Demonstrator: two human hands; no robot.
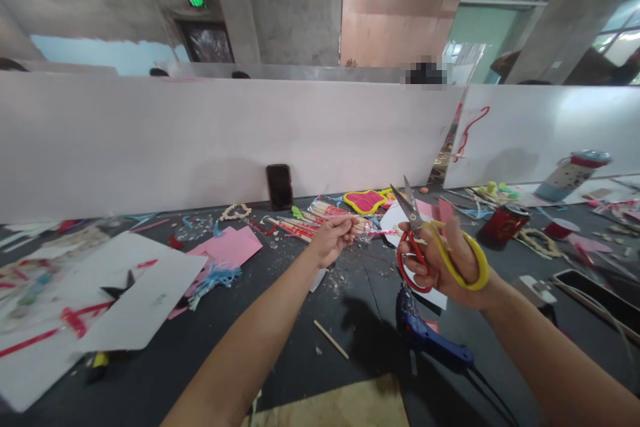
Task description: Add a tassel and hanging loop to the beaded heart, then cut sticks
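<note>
My left hand (336, 240) is closed in a pinch on a thin red-and-white strip (384, 232), whose free end points right. In my right hand (450, 260) is a pair of scissors (411, 210) with one red and one yellow handle loop; the blades are parted and point up and left, a little above the strip's end. Behind my left hand lies a bundle of wooden sticks (295, 227) with red-and-white wrapping. A blue glue gun (435, 340) rests on the table below my right hand. One loose wooden stick (331, 339) lies nearer to me.
A phone (279, 187) leans against a white partition (225, 140). White sheets (150, 287) and pink paper (235, 247) cover the left. A pink-and-yellow shape (367, 201) lies at the back. To the right are a red can (503, 225) and a bottle (573, 175).
</note>
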